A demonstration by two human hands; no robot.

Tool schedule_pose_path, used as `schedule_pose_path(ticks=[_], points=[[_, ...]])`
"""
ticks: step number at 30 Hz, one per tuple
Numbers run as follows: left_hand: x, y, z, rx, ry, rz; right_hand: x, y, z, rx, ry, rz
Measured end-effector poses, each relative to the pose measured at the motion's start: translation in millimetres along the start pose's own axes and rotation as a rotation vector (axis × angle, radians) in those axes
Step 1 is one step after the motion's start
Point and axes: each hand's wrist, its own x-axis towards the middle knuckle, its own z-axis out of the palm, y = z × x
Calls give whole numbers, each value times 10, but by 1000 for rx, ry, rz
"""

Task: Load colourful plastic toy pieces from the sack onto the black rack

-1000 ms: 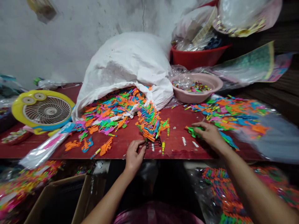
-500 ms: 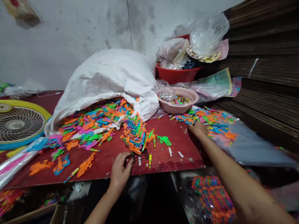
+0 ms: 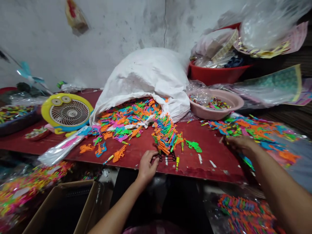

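Many thin plastic toy guns (image 3: 165, 135) stand packed in a slanting row on a small black grid (image 3: 170, 158), near the front edge of the red table (image 3: 212, 169). Clock face centred on the grid, 12 toward the wall.

Appearance: flat, glossy, openwork cutouts in orange, green, blue and pink, orange most frequent at the near end. The grid is a dark lattice with round openings. Any marking on the toys is too small to read.

Left hand (image 3: 147, 165), 8 to 9 o'clock: thumb and forefinger pinch the grid's left end; palm turned inward. Right hand (image 3: 243, 144), between 2 and 3, well apart from the left: fingers bent down beside a loose heap (image 3: 270, 126) of similar pieces. It is blurred; I cannot tell whether it grips anything.

At 2, a single green toy gun (image 3: 193, 146) lies flat. At 4, just beside the grid, is a yellow banded tube (image 3: 177, 163). Toward 9, orange and blue pieces lie loose.

At 11 to 12, a white sack (image 3: 143, 73) lies open, more cutouts spilling from its mouth. At 1, a pink basin (image 3: 216, 112) holds small multicoloured parts; a red basin (image 3: 219, 73) stands beyond it. At 10, a yellow and blue fan (image 3: 71, 113) bears two round eyes. A clear sleeve (image 3: 63, 146) near it shows pink and blue print, wording illegible from here.
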Motion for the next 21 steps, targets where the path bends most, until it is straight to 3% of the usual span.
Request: schedule_pose_path(ticks=[4,8,10,14,16,21], points=[[-71,25,-46,-48,46,-13,-390,-141,-94,-22,-252,252],[-186,153,-41,-56,130,-42,-963,-283,-15,205,-343,179],[-259,269,-18,-58,138,-41,-1336,-321,118,292,-374,136],[-386,526,12,-162,22,11,-2131,-333,505,296,-621,122],[-421,606,-2,-210,-17,-14,-2465,-344,719,296,-681,56],[-434,564,-63,-239,28,-175,-2923,-442,1150,324,-688,36]])
